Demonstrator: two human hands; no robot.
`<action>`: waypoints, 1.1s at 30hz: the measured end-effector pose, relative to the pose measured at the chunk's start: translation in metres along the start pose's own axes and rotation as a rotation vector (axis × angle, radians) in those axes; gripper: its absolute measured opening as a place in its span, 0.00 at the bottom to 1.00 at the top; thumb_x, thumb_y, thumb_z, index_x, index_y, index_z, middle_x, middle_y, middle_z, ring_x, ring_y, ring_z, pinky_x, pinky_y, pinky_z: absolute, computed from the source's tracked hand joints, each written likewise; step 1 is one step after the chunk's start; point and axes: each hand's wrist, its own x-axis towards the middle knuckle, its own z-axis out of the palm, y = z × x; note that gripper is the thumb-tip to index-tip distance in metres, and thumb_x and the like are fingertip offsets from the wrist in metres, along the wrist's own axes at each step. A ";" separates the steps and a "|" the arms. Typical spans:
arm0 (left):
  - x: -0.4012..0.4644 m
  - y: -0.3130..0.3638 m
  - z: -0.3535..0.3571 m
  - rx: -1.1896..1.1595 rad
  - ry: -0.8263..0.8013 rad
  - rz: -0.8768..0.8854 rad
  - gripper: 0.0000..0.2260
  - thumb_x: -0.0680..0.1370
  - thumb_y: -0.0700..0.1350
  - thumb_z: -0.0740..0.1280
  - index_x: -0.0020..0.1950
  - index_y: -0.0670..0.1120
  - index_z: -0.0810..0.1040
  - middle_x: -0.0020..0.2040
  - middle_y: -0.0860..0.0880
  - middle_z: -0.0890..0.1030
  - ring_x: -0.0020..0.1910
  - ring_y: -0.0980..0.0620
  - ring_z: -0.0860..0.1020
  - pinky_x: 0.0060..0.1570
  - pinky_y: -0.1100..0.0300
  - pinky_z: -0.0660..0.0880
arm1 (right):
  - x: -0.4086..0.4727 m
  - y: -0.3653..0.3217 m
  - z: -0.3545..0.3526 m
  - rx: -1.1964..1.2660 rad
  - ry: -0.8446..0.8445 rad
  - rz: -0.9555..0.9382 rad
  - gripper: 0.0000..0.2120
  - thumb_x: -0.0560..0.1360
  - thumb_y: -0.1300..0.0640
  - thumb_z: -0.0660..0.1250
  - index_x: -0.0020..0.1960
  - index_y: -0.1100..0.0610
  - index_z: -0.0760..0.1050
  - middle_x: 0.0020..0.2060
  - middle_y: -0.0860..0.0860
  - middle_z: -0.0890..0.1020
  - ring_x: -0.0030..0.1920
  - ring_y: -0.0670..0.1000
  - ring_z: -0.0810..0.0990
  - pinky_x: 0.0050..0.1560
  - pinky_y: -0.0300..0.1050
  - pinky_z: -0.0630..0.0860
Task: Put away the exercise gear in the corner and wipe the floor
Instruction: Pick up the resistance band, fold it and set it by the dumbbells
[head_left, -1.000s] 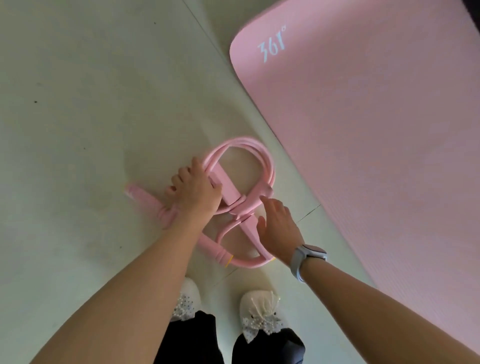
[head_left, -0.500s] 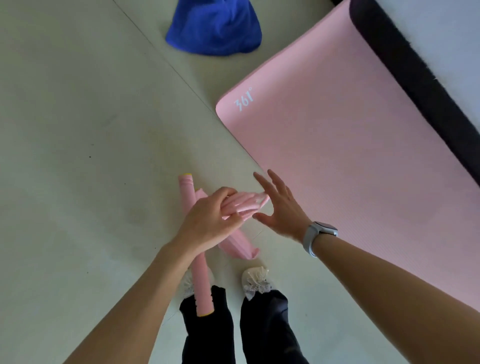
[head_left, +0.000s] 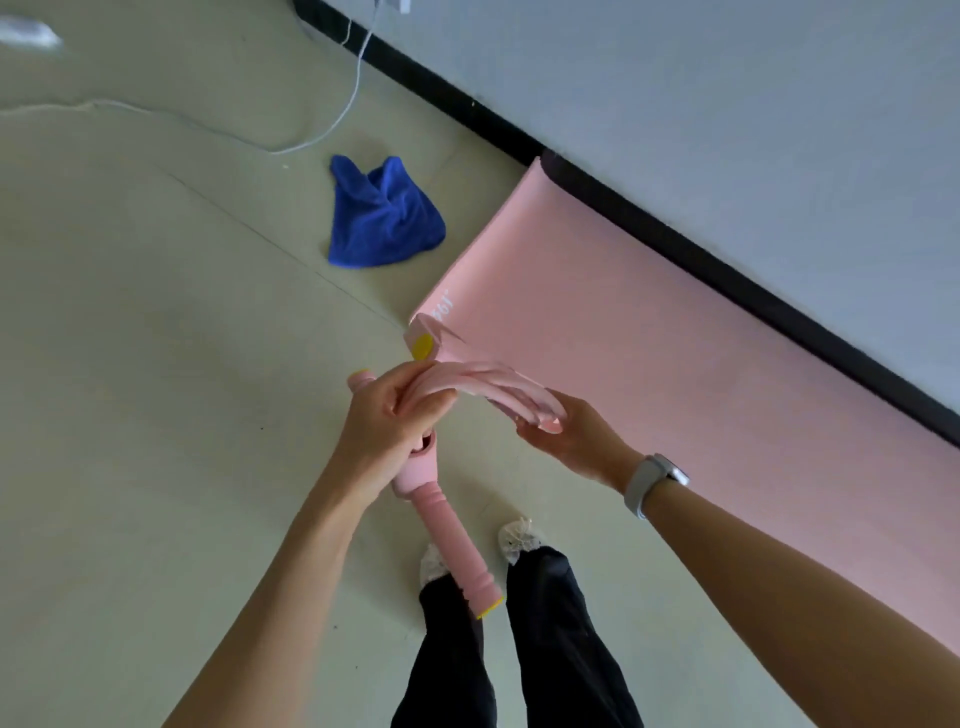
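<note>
I hold a pink resistance pull-band (head_left: 447, 525) with foam handles and yellow end caps above the floor, in front of my legs. My left hand (head_left: 387, 421) grips the bundle of pink tubes where they meet the handle bar. My right hand (head_left: 566, 436) holds the far end of the tube loops from below, fingers curled round them. One foam handle hangs down between my feet. A pink yoga mat (head_left: 649, 364) lies flat along the wall on the right. A crumpled blue cloth (head_left: 379, 218) lies on the floor beyond the mat's corner.
A white cable (head_left: 332, 122) runs from a wall plug across the pale floor at the top. A black skirting board (head_left: 675, 244) lines the grey wall. My feet in white slippers (head_left: 514, 538) stand near the mat's edge.
I have risen with the pull-band, so more floor and wall show. My right hand went from open beside the tubes to holding their loop end.
</note>
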 end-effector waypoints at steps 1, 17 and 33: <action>-0.004 0.015 0.000 -0.024 0.023 0.010 0.06 0.67 0.46 0.69 0.43 0.56 0.78 0.32 0.51 0.77 0.32 0.60 0.73 0.34 0.71 0.71 | -0.013 -0.008 -0.010 -0.009 0.048 -0.001 0.12 0.74 0.56 0.67 0.57 0.56 0.75 0.51 0.57 0.83 0.45 0.60 0.81 0.49 0.58 0.78; -0.130 0.120 0.194 0.333 -0.563 0.167 0.11 0.77 0.47 0.65 0.38 0.44 0.74 0.28 0.49 0.78 0.28 0.55 0.77 0.37 0.57 0.74 | -0.313 0.003 -0.148 0.454 0.792 0.257 0.09 0.79 0.63 0.58 0.42 0.54 0.71 0.34 0.57 0.79 0.33 0.56 0.82 0.35 0.49 0.80; -0.432 0.117 0.543 0.529 -1.341 0.199 0.13 0.75 0.47 0.68 0.56 0.45 0.70 0.39 0.52 0.78 0.38 0.58 0.80 0.35 0.69 0.75 | -0.665 0.202 -0.173 1.170 1.336 0.351 0.08 0.78 0.56 0.61 0.51 0.61 0.74 0.32 0.54 0.76 0.31 0.52 0.79 0.31 0.45 0.78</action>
